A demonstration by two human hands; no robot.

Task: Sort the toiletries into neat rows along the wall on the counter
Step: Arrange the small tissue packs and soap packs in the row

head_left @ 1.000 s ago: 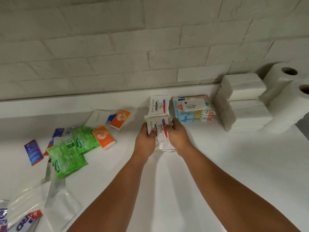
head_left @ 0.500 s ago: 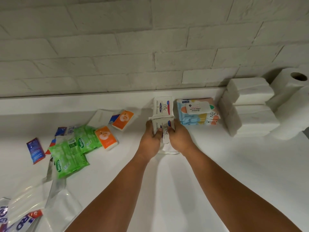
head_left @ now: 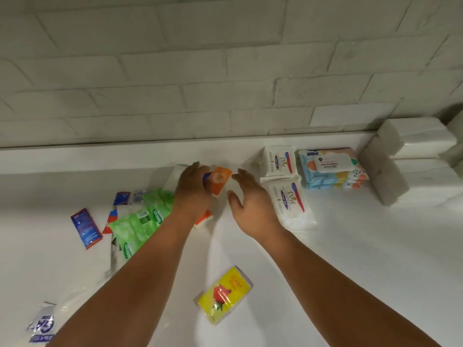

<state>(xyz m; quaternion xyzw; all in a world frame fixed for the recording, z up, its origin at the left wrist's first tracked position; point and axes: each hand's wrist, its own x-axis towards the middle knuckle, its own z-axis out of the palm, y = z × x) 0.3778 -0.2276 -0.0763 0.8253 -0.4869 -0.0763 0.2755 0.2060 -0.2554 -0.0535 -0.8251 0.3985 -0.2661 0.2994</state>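
White counter (head_left: 363,259): bears all the toiletries; its back edge meets a ledge below a pale brick wall (head_left: 225,71).
Left hand (head_left: 193,194): seen back up near the wall; its fingers curl round the left edge of an orange tissue pack (head_left: 221,180) and grasp it. Whether the pack is clear of the counter cannot be told.
Right hand (head_left: 251,209): released, with fingers spread and nothing in it, between the orange tissue pack and the Dove packs.
Second orange pack (head_left: 204,219): mostly hidden under the left wrist.
Dove packs (head_left: 279,161): two white packs, one at the wall and one just in front of it, forming a short row out from the wall.
Baby wipes (head_left: 330,169): pastel stack just to the right of the Dove packs, at the wall.
White napkin bundles (head_left: 413,141): stacked at the far right along the wall.
Green wipe packs (head_left: 142,221): overlapping and unsorted, to the left of the left forearm.
Blue sachet (head_left: 86,227): lies apart at the left of the green packs.
Yellow tissue pack (head_left: 225,294): lies askew in the foreground, between the forearms, well apart from the wall.
Clear wrapper (head_left: 42,324): blue print, at the lower left corner.
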